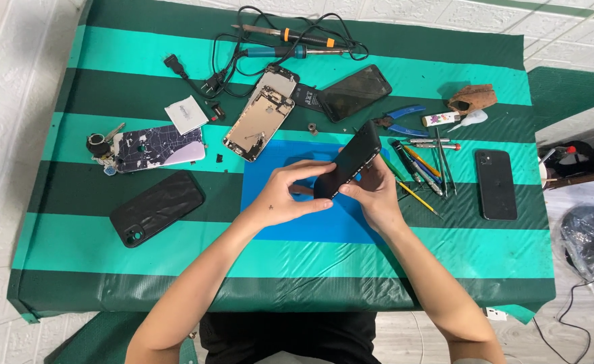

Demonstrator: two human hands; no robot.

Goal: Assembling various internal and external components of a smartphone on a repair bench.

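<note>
From the head camera, the opened phone shell (259,121) lies on the striped table (310,249) like a shallow tray, its small inner parts too fine to make out. The person's face and body are cut off below. A black phone (349,164), dark and glossy, is tilted above the blue mat (290,222). The left hand (287,194) and right hand (376,192) both clamp it, fingers closed along its edges. Screwdrivers (426,165) lie just beside.
</note>
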